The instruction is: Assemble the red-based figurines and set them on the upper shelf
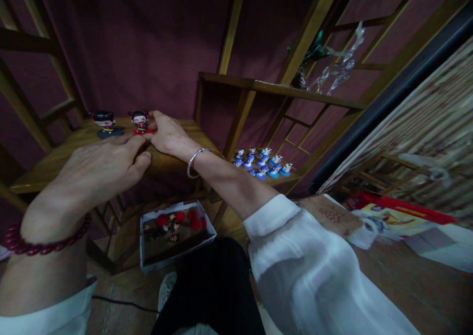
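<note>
A small figurine (140, 121) with black hair buns and a red base stands upright on a wooden shelf (66, 152). My right hand (168, 133), a silver bangle at its wrist, is closed on the figurine's right side and base. From the front left, my left hand (103, 170) reaches to the same red base, its fingers pressed together and the fingertips at the base's edge. Part of that base is hidden behind my fingers. A similar figurine (104, 122) on a dark base stands to the left, just beyond my left hand and apart from it.
Below the shelf lies an open shallow box (177, 256) with several small figurines and red round bases. Several blue and purple figurines (262, 162) stand on a lower shelf at right. Clear plastic wrap (340, 69) hangs higher up. A red package (399, 212) lies at far right.
</note>
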A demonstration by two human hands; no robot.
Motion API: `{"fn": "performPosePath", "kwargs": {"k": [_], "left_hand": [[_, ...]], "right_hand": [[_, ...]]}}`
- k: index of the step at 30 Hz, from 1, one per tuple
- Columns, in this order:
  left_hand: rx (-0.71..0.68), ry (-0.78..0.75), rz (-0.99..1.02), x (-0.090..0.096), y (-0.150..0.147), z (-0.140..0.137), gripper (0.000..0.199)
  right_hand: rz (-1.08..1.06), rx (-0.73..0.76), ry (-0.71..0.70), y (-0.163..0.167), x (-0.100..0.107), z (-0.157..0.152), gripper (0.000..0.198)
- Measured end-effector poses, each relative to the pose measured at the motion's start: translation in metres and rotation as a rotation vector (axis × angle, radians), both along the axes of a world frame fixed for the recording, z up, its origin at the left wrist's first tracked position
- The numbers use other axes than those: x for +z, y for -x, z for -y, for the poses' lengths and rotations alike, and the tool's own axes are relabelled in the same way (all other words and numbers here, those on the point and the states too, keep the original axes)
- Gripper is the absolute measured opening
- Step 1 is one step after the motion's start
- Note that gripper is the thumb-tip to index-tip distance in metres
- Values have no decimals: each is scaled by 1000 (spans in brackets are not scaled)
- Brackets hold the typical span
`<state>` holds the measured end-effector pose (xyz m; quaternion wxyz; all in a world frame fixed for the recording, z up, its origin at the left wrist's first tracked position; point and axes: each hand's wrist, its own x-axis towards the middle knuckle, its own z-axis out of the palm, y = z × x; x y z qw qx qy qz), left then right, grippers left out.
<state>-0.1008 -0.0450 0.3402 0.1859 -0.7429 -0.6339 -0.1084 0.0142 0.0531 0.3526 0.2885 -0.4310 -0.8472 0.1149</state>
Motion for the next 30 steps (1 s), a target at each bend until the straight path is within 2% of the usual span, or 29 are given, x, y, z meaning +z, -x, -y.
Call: {"fn": "performPosePath", "kwargs": {"k": [30], "left_hand": [[77,-65,31,-4,-4,0,44]], "right_hand": [[-9,-26,-21,-1,0,3,31]]}}
